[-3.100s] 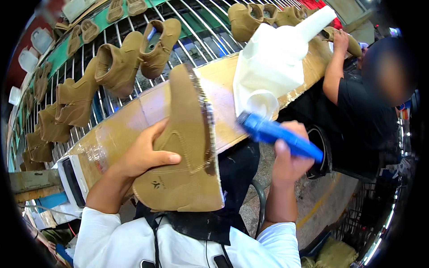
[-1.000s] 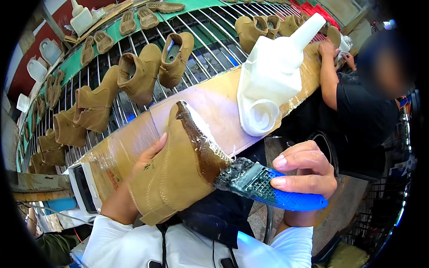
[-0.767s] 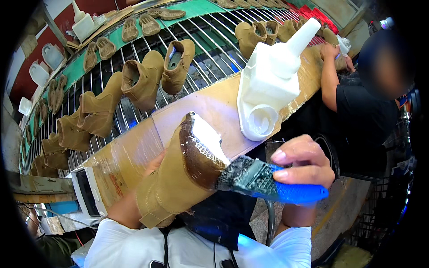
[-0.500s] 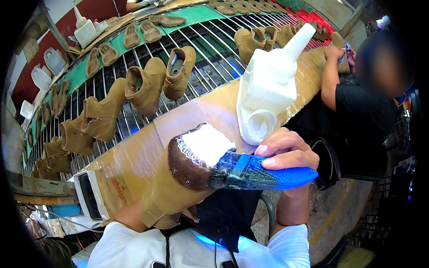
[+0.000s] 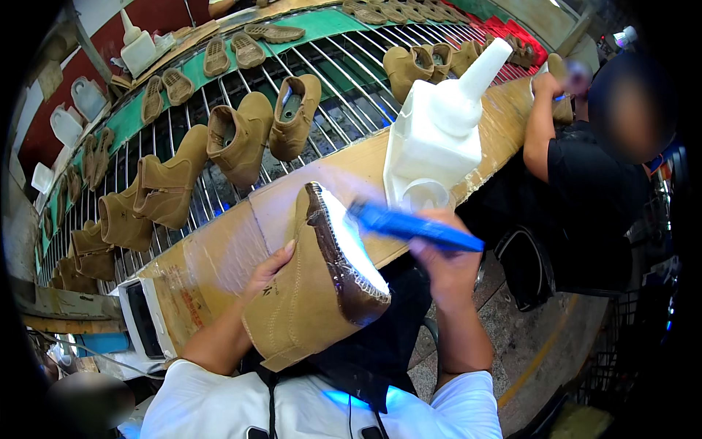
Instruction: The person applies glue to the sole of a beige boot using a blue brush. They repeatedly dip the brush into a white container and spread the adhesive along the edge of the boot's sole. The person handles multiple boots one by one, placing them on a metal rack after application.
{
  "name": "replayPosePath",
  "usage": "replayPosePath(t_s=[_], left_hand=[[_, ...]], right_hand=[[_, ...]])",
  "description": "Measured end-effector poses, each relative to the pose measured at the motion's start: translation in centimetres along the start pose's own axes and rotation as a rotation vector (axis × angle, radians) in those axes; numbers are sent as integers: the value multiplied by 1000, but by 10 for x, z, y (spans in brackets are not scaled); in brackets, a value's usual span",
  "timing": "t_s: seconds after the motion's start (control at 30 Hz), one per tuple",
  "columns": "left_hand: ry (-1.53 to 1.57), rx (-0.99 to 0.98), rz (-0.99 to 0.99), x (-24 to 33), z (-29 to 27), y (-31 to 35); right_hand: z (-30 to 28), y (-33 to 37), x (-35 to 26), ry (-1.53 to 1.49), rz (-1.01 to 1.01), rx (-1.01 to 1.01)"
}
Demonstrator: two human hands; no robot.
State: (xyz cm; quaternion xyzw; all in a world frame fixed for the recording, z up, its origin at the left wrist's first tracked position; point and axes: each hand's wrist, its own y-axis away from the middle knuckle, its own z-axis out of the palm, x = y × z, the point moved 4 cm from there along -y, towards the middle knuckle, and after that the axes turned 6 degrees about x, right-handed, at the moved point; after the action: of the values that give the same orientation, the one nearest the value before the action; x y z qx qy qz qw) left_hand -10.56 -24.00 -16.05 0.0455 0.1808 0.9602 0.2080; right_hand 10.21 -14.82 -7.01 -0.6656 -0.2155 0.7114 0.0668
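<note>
A tan ankle boot (image 5: 289, 311) is tipped on its side in front of me, in the grip of my left hand (image 5: 272, 272), whose thumb shows at its far left edge while other fingers are hidden behind it. Its bright white underside (image 5: 351, 245) faces right, bordered by stitching and a dark brown, wet-looking band. My right hand (image 5: 442, 267) is closed on a blue brush (image 5: 420, 225), smeared by motion. The bristle end is beside the underside; whether they touch I cannot tell. Beyond the brush stands a white plastic bottle (image 5: 436, 139) with a long spout and a round cup (image 5: 425, 194) at its base.
Several tan boots (image 5: 238, 139) stand on a metal-bar rack (image 5: 344, 95) beyond the cardboard-covered ledge (image 5: 292, 194). Brown soles (image 5: 216, 57) lie along a green strip (image 5: 197, 88). At right, a co-worker in a black shirt (image 5: 585, 172) holds a boot. A second white bottle (image 5: 137, 47) is far left.
The boot has turned so its underside faces right, and my left hand has come into view. The brush has come off the brown band and moved up, its bristle end now by the underside.
</note>
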Motion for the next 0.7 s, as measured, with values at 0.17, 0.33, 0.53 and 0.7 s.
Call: replayPosePath(t_s=[0.17, 0.33, 0.53, 0.7], left_hand=[[-83, 31, 33, 10, 1, 4], [-286, 42, 43, 8, -4, 1], [-490, 160, 295, 40, 2, 11], [-989, 138, 424, 124, 61, 2]], right_hand=[[-4, -1, 13, -169, 93, 262], [35, -26, 62, 51, 150, 225], [23, 20, 7, 89, -58, -97], [-60, 35, 10, -425, 234, 146]])
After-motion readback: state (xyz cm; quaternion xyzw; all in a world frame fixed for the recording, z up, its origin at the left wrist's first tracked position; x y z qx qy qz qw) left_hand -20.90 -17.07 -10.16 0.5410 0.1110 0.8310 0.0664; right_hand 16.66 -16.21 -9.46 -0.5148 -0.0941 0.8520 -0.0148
